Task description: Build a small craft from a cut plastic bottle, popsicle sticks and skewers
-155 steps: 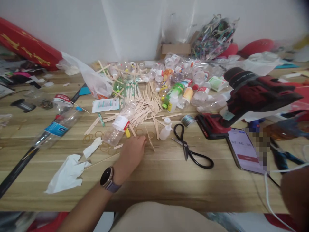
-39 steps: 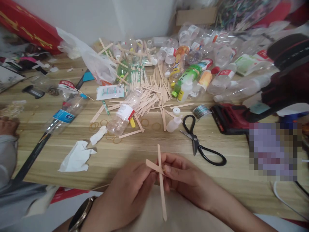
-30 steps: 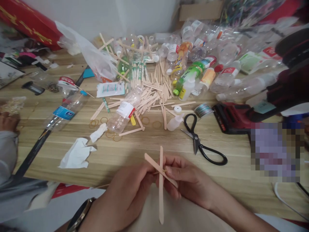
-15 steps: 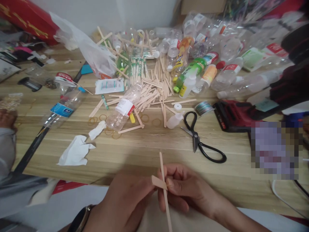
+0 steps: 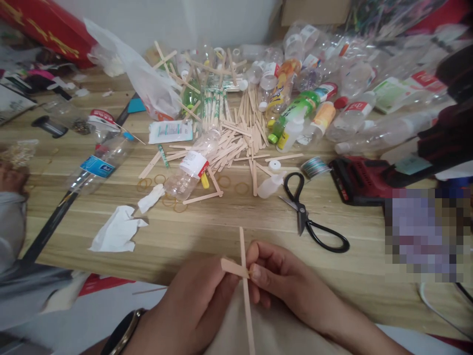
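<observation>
Two flat wooden craft sticks cross each other just past the table's front edge. The long craft stick (image 5: 247,308) runs away from me, and the other craft stick (image 5: 233,267) lies across it. My left hand (image 5: 195,301) is closed around the left end of the crossing stick. With thumb and forefinger, my right hand (image 5: 279,273) pinches a thin yellowish rubber band (image 5: 251,271) at the joint. How the band loops around the sticks is too small to make out. Part of the left fingers is hidden behind the sticks.
Black-handled scissors (image 5: 302,212) lie ahead of my right hand. Behind are a craft stick pile (image 5: 231,148), loose rubber bands (image 5: 242,188), a plastic bottle (image 5: 194,165) and crumpled tissue (image 5: 118,229). A red power tool (image 5: 360,180) stands right. Another person's hand (image 5: 13,175) rests at far left.
Both hands and the crossed sticks have shifted slightly left. My right hand's fingers have drawn back a little to the right of the joint, showing more of the band.
</observation>
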Tool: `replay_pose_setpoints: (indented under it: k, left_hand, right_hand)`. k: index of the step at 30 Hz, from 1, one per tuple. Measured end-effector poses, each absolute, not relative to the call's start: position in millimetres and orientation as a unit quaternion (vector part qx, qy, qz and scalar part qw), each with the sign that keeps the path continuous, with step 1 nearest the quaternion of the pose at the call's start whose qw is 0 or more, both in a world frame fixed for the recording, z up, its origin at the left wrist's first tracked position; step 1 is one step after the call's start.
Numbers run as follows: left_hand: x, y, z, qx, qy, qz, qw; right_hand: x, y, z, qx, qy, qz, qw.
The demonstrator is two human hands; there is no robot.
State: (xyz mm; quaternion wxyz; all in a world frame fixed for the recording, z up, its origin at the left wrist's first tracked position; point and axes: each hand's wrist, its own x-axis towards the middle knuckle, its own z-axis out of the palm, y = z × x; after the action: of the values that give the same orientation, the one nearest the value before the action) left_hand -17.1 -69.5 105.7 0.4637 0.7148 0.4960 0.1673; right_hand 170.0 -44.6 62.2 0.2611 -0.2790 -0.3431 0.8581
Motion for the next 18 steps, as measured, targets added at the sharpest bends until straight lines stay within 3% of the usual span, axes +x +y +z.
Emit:
replay_pose_setpoints:
  k: [7,11,18]
  left_hand:
    - [-15.4,-69.0,101.8,0.701,0.513,0.160,0.469]
    - [-19.7,-71.1,100.5,0.711,0.555,0.188,0.388]
    - [-30.7,-74.1,135.6,0.720,0.583,0.270,0.261]
  right_hand:
    - [171.3,-46.0,64.9,-0.273,-0.348,0.867,0.231]
    - [171.3,-46.8,65.1,-0.274,-0.329,0.875,0.226]
    - [174.6,-38.2,88.6,-0.266,-0.381,0.825,0.323]
